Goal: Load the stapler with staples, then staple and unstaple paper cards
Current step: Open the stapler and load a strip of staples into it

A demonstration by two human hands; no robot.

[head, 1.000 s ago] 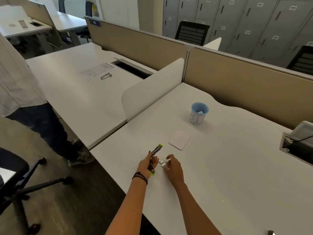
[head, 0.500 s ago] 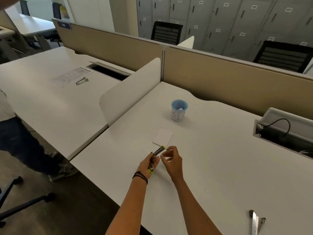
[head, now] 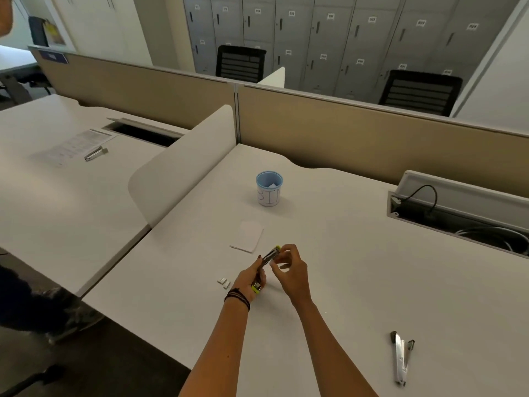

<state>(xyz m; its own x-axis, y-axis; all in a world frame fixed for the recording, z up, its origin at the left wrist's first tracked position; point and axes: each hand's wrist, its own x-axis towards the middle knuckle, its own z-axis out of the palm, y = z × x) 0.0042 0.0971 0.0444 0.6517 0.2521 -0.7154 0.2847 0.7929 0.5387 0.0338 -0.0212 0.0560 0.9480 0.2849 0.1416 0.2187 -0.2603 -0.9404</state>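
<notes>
Nearest, toward the right of the desk, a splayed metal tool is lying well apart from the hands, too small to tell whether it is a staple remover or a second stapler. Further in, the left hand is gripping the near half of the yellow-green stapler, fingers wrapped round it. The right hand is curling its fingertips in and pinching at the stapler's far end. By the look of it, the loading step is going on. Whether the magazine is standing open, or a strip is already sitting between those fingertips, is too small to make out. Loose staples are lying just left of the left hand, so the next move is likely calling for a strip seated squarely in the channel before the stapler is closed. Beyond the hands, the paper cards are waiting flat on the desk. Further off, a blue cup is standing upright, something white showing inside.
</notes>
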